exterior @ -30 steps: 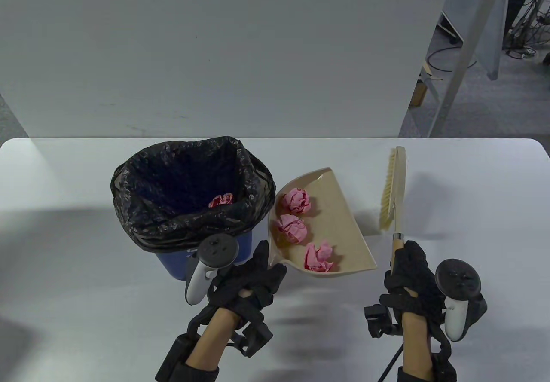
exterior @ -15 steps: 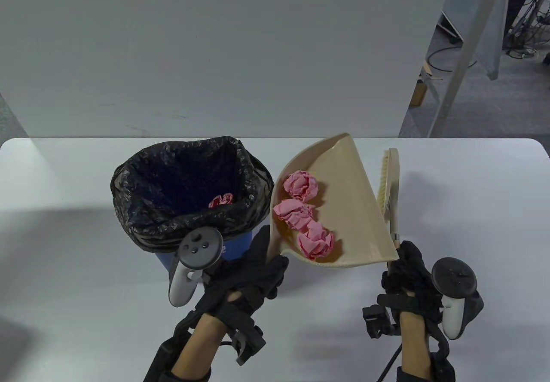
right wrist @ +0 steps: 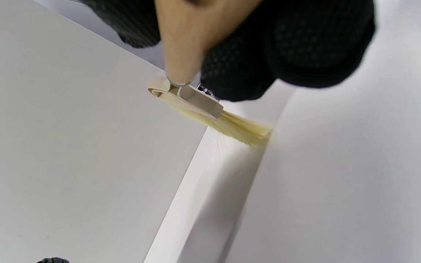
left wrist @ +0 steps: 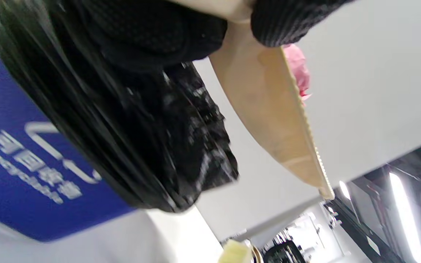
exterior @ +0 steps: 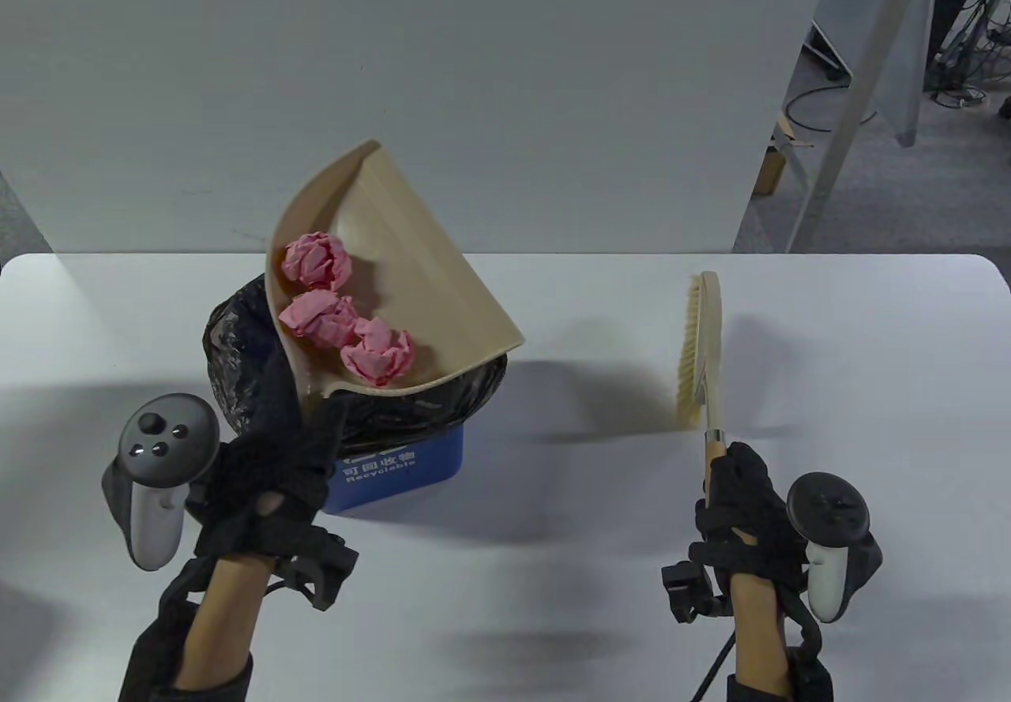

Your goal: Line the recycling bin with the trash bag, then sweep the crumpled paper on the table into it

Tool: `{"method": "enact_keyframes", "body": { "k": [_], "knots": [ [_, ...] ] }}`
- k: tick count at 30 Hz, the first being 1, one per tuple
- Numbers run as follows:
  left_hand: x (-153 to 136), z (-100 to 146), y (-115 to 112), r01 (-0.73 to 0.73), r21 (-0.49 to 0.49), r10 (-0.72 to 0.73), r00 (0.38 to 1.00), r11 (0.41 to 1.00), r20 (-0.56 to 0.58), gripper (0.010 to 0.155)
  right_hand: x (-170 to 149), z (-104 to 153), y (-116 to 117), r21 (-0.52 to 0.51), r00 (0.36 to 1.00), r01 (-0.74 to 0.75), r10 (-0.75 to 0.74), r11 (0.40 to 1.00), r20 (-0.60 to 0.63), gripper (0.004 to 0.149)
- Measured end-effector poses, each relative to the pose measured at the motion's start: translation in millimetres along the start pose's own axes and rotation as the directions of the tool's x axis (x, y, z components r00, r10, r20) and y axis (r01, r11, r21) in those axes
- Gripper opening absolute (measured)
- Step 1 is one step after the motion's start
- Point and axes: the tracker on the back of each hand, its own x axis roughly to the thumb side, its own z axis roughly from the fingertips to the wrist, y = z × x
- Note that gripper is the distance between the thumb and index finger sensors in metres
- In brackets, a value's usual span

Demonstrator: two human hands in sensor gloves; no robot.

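Observation:
My left hand (exterior: 272, 457) grips the handle of a beige dustpan (exterior: 411, 260) and holds it lifted over the blue recycling bin (exterior: 403, 469). A black trash bag (exterior: 233, 351) lines that bin. Three pink crumpled paper balls (exterior: 340, 319) lie in the pan, bunched toward its handle end. In the left wrist view the dustpan (left wrist: 269, 109) hangs above the bag (left wrist: 141, 128), with a bit of pink paper (left wrist: 298, 69) showing. My right hand (exterior: 742, 497) holds a hand brush (exterior: 699, 354) by its wooden handle, off to the right. The brush bristles (right wrist: 232, 128) point at the table.
The white table (exterior: 829, 386) runs between the bin and the brush and past it to the right. A grey partition wall (exterior: 395, 86) stands behind the table. A slanted metal post (exterior: 853, 102) and floor cables lie beyond the back right corner.
My left hand lifted the dustpan from the table right of the bin and carried it left over the bin opening; the paper balls slid together. The right hand with the brush barely shifted.

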Motion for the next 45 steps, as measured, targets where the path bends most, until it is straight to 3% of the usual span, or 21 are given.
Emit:
{"method": "enact_keyframes", "body": {
  "k": [5,10,14,19,22,25,29,37,42,45],
  "knots": [
    [-14.3,-2.9,28.2,0.108,0.111,-0.100,0.992,0.988,-0.074,0.079,0.0,0.2,0.7,0.004,1.000,0.004,-0.004,1.000,0.000,0.057],
    [-17.8,-5.0,35.3,0.340,0.182,-0.320,0.939,0.923,-0.130,0.079,0.3,0.2,1.2,0.006,1.000,0.009,-0.009,1.000,-0.001,0.057],
    [-13.3,-3.8,31.2,0.505,0.258,-0.484,0.863,0.824,-0.146,0.078,0.2,0.2,1.5,0.008,1.000,0.010,-0.010,1.000,-0.001,0.057],
    [-3.5,1.2,24.6,0.673,0.374,-0.667,0.726,0.638,-0.168,0.077,0.2,0.2,1.7,0.009,1.000,0.012,-0.012,1.000,-0.002,0.057],
    [2.4,6.6,21.4,0.715,0.447,-0.730,0.660,0.538,-0.177,0.076,0.3,0.2,1.9,0.010,1.000,0.011,-0.011,1.000,-0.001,0.057],
    [7.7,12.4,20.0,0.715,0.504,-0.753,0.634,0.484,-0.177,0.076,0.2,0.0,2.0,0.012,1.000,0.009,-0.009,1.000,0.000,0.057],
    [12.6,18.4,18.9,0.676,0.547,-0.725,0.667,0.493,-0.170,0.076,0.2,0.0,2.1,0.012,1.000,0.007,-0.007,1.000,0.001,0.057],
    [18.9,26.4,4.2,0.603,0.557,-0.675,0.731,0.571,-0.098,0.077,0.0,-0.1,2.5,0.012,1.000,0.005,-0.005,1.000,0.002,0.057],
    [25.3,30.3,-12.4,0.436,0.473,-0.522,0.851,0.766,0.060,0.077,0.0,-0.2,2.9,0.014,1.000,0.006,-0.006,1.000,0.002,0.057],
    [31.0,27.4,-30.5,0.313,0.342,-0.386,0.907,0.886,0.171,0.077,-0.9,-0.4,2.4,0.016,1.000,0.029,-0.029,0.999,-0.004,0.057]
  ]
}}
